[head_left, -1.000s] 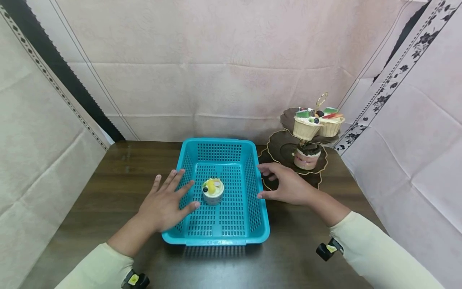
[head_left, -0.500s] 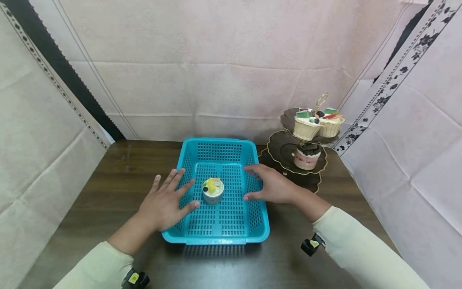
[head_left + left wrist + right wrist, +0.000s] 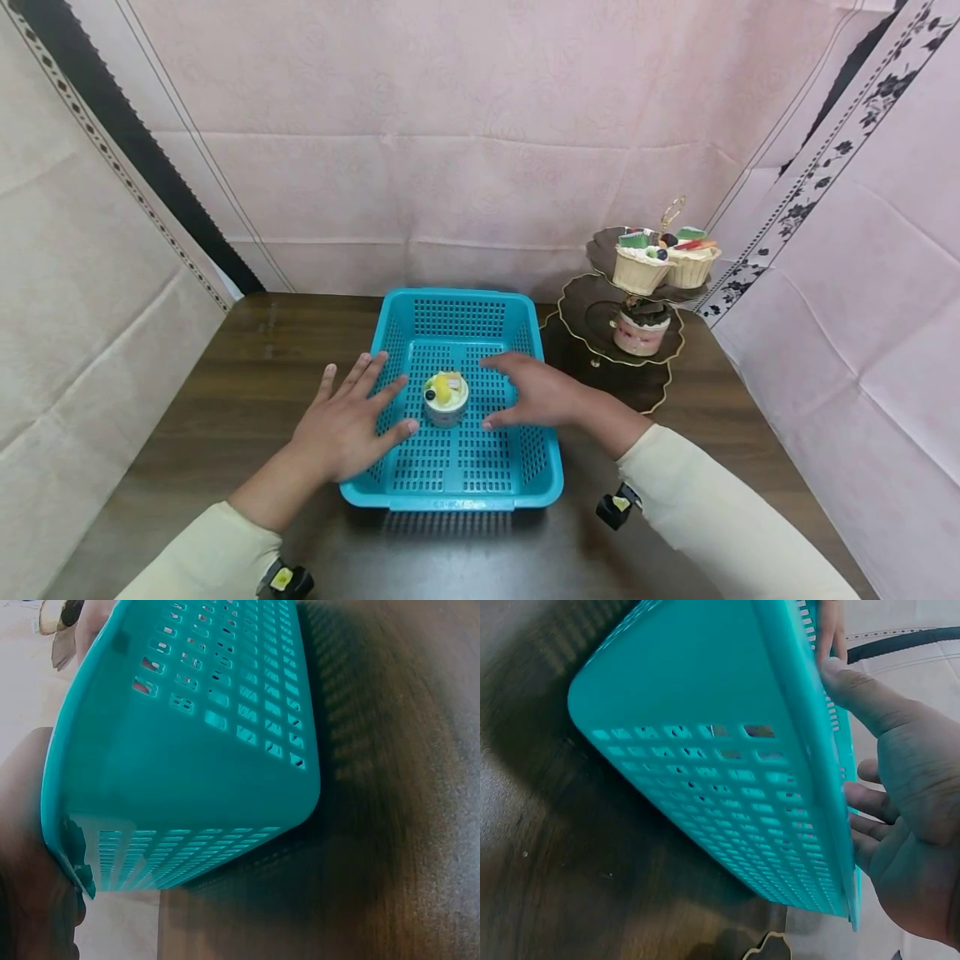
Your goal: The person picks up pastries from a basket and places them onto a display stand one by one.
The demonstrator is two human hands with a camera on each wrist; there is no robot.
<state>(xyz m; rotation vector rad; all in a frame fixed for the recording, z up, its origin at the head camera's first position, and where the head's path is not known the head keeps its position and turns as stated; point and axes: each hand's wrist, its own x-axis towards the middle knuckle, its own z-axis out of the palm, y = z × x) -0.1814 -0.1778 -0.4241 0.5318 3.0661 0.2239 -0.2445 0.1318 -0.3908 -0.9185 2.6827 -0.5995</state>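
Note:
A turquoise plastic basket with slotted walls sits on the table. Inside it, left of the middle, stands a small round cake with cream and yellow fruit on top. My left hand lies across the basket's left rim, fingers spread. In the left wrist view that hand is at the rim of the basket. Over the basket's right side reaches my right hand, thumb and fingers apart, with a gap between it and the cake. The right wrist view has this hand beyond the basket's rim.
A dark tiered stand with gold edges is at the back right. Its top tier bears two cupcakes; a layered pink cake sits on the middle one. Pale cloth hangs behind the wooden table.
My right hand has moved left, from the basket's right rim to over its inside, closer to the small cake. My left hand stays at the left rim.

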